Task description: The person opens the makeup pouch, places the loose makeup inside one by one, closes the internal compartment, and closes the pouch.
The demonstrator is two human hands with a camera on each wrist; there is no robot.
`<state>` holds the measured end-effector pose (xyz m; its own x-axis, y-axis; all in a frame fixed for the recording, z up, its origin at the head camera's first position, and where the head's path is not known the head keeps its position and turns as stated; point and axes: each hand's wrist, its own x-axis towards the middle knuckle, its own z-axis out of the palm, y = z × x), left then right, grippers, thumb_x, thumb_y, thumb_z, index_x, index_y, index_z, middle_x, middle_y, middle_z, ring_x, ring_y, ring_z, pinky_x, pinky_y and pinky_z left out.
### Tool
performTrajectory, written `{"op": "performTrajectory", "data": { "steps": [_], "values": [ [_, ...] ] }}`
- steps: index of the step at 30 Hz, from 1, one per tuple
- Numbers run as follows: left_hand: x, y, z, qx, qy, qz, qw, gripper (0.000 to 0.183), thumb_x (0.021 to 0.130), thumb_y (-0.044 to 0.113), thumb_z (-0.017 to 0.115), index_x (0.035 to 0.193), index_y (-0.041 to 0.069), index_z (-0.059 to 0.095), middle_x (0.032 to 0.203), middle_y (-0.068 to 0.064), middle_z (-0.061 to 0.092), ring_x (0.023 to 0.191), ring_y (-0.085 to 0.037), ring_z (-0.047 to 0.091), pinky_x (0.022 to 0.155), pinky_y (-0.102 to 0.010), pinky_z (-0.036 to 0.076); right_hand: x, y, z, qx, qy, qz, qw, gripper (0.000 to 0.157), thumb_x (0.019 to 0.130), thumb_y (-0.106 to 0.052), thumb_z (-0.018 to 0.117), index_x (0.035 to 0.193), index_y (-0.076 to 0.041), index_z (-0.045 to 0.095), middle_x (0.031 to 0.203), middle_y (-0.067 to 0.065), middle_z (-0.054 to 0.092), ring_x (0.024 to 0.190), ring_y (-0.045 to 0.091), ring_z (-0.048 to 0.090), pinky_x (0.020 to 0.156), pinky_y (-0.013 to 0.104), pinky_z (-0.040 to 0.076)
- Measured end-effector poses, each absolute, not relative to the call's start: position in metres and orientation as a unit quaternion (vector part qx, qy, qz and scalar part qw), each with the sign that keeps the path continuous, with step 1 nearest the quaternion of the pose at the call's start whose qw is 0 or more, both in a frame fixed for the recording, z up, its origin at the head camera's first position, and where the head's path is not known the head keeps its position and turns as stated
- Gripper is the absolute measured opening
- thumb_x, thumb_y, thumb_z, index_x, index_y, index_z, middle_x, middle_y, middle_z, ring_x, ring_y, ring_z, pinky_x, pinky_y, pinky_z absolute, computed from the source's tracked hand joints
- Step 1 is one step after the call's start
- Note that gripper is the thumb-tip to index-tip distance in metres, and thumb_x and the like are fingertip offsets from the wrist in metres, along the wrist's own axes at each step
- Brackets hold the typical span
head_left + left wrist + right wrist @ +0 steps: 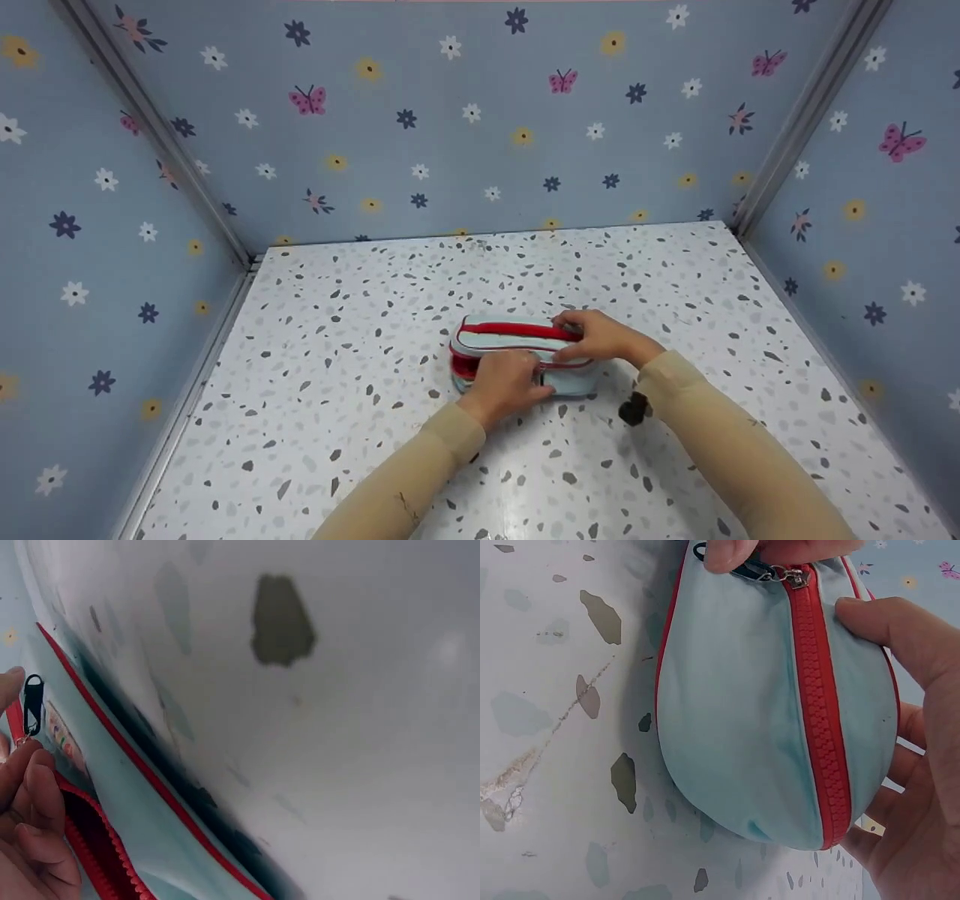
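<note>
A light blue zippered pouch (574, 382) with red piping and a red handle strip (510, 328) lies on the speckled tabletop. At its front, my left hand (504, 384) has its fingers curled at the slider and pinches the black zipper pull (33, 706). On the pouch's left side the red zipper gapes, its inside dark (86, 829). To the right of the slider the zipper teeth (821, 705) are joined. My right hand (604, 337) grips the right end, thumb on the top panel and fingers around the back.
The white speckled tabletop (337, 360) extends around the pouch. Blue flower-patterned panels (480, 150) stand at the back and both sides, joined by metal corner posts (795, 127). A small black object (634, 409) shows beside the right sleeve.
</note>
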<state>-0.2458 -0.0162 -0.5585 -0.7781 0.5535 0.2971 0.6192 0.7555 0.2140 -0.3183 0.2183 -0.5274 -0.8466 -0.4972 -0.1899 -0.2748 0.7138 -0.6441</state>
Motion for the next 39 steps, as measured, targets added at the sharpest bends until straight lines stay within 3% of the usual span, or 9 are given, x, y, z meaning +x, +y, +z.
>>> {"op": "performTrajectory", "data": {
  "steps": [11,17,25,31,39],
  "values": [
    [-0.25,-0.018,-0.559,-0.299,-0.934,-0.185,0.058,0.022,0.093,0.023,0.078,0.075,0.018,0.068,0.066,0.007,0.056,0.062,-0.011,0.052,0.06,-0.027,0.043,-0.32,0.219,-0.53,-0.203,0.907,-0.321,0.183,0.062,0.087,-0.039,0.088,0.139,-0.012,0.068,0.135,0.011,0.071,0.122,0.027,0.065,0.113,0.054,0.052],
    [-0.25,-0.023,-0.556,-0.288,-0.931,-0.226,0.022,0.01,0.094,0.022,0.077,0.086,0.017,0.076,0.072,0.008,0.063,0.067,-0.009,0.057,0.067,-0.026,0.05,-0.32,0.218,-0.528,-0.206,0.907,-0.319,0.18,0.061,0.086,-0.039,0.089,0.137,-0.013,0.068,0.133,0.011,0.072,0.12,0.027,0.065,0.112,0.053,0.052],
    [-0.25,-0.029,-0.551,-0.296,-0.922,-0.249,-0.02,0.011,0.097,0.015,0.076,0.102,0.01,0.085,0.088,0.0,0.078,0.079,-0.011,0.065,0.079,-0.031,0.059,-0.319,0.218,-0.529,-0.212,0.907,-0.32,0.172,0.056,0.085,-0.036,0.091,0.131,-0.011,0.07,0.128,0.01,0.073,0.112,0.024,0.065,0.106,0.049,0.053],
    [-0.25,-0.032,-0.549,-0.313,-0.911,-0.268,-0.04,0.016,0.097,0.012,0.074,0.107,0.009,0.086,0.099,-0.002,0.084,0.095,-0.017,0.076,0.091,-0.035,0.063,-0.317,0.219,-0.531,-0.202,0.907,-0.326,0.176,0.055,0.084,-0.032,0.093,0.13,-0.011,0.07,0.141,0.013,0.071,0.124,0.028,0.066,0.115,0.053,0.051],
    [-0.244,-0.037,-0.544,-0.326,-0.904,-0.273,-0.041,0.01,0.096,0.011,0.075,0.101,0.009,0.083,0.094,-0.002,0.081,0.087,-0.013,0.072,0.087,-0.033,0.062,-0.315,0.219,-0.534,-0.213,0.903,-0.329,0.178,0.052,0.084,-0.028,0.093,0.128,-0.011,0.071,0.155,0.013,0.063,0.134,0.03,0.063,0.12,0.054,0.048]
  ]
}}
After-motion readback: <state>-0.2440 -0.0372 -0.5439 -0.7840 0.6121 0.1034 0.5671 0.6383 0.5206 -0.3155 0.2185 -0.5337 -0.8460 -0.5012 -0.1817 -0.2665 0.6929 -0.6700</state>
